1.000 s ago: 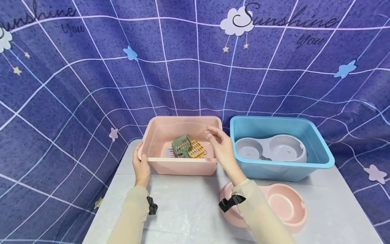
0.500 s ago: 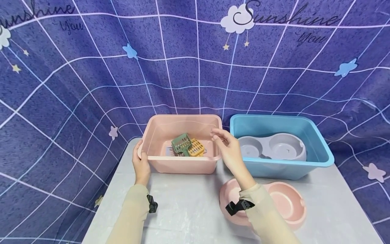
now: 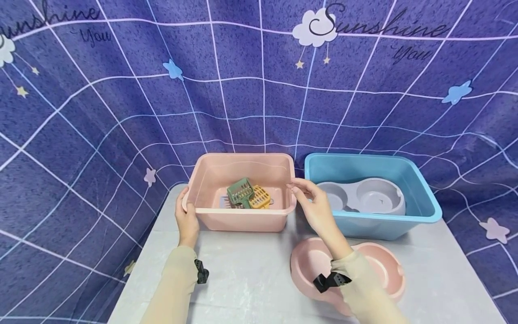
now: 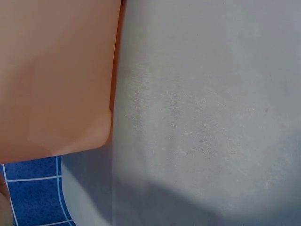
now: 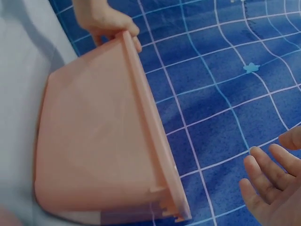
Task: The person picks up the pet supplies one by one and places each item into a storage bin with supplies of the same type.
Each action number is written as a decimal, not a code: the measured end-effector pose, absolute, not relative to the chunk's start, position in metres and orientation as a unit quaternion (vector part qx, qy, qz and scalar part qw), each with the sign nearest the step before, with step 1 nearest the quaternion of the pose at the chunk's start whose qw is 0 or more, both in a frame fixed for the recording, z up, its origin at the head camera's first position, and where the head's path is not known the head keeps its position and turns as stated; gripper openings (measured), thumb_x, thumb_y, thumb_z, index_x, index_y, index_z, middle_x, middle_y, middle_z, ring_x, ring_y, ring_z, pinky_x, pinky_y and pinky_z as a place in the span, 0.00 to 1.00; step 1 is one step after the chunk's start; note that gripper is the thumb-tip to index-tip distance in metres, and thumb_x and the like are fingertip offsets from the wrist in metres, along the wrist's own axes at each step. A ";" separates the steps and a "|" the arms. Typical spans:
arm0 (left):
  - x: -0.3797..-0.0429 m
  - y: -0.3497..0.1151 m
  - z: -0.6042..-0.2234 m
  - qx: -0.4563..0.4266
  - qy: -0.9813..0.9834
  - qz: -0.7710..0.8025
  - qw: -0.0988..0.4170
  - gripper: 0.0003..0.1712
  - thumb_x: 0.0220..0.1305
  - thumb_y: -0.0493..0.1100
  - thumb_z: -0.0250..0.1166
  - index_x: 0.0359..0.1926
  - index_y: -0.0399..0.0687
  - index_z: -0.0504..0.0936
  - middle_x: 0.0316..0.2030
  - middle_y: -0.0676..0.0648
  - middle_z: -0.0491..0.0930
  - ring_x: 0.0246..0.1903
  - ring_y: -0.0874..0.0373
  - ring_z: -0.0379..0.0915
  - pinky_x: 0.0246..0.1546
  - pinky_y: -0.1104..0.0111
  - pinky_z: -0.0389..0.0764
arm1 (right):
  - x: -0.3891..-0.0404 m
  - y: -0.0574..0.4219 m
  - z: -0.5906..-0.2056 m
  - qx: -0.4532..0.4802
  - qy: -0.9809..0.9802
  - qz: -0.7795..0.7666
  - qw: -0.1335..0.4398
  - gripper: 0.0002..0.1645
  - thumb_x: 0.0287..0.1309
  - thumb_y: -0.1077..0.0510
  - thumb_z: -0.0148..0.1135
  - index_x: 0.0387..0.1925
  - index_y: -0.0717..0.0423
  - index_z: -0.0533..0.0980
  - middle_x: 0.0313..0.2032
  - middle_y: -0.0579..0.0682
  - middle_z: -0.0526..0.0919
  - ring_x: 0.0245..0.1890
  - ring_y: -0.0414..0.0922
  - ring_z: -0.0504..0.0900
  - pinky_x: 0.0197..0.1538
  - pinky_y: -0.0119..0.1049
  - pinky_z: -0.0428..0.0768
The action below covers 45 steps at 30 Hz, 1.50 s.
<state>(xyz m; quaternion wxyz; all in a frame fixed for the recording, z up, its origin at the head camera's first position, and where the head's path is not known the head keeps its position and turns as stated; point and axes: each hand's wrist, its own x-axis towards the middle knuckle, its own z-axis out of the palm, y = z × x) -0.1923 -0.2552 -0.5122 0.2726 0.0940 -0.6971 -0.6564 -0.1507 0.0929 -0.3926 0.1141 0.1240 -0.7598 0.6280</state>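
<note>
A pink plastic bin (image 3: 243,221) stands at the left of the table. My left hand (image 3: 187,225) grips its left rim, thumb on the near corner; the right wrist view shows that hand's fingers curled over the edge. My right hand (image 3: 317,209) is beside the bin's right rim with nothing in it, its fingers loosely bent and spread apart in the right wrist view. Inside the bin lie a green slotted litter scoop (image 3: 241,191) and a yellow one (image 3: 261,198), the green overlapping the yellow. Beneath them shows a partly hidden pale piece with dark stripes (image 3: 224,201).
A blue bin (image 3: 376,227) stands to the right, holding a grey double pet bowl (image 3: 379,197). In front of it a pink double bowl (image 3: 301,270) rests on the table, partly covered by my right forearm. A blue patterned cloth (image 3: 259,90) hangs behind.
My right hand has moved right, from over the inside of the pink bin to beside its right rim. The left hand keeps its grip, and the scoops stay put.
</note>
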 end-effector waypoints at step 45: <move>-0.173 -0.243 -0.477 0.099 -0.717 -0.650 0.230 0.28 0.73 0.33 0.42 0.72 0.38 0.62 0.69 0.41 0.64 0.67 0.48 0.61 0.68 0.61 0.63 | -0.131 0.168 -0.410 0.107 -0.751 0.628 0.172 0.16 0.70 0.61 0.56 0.55 0.64 0.78 0.48 0.62 0.83 0.44 0.41 0.83 0.52 0.26 0.78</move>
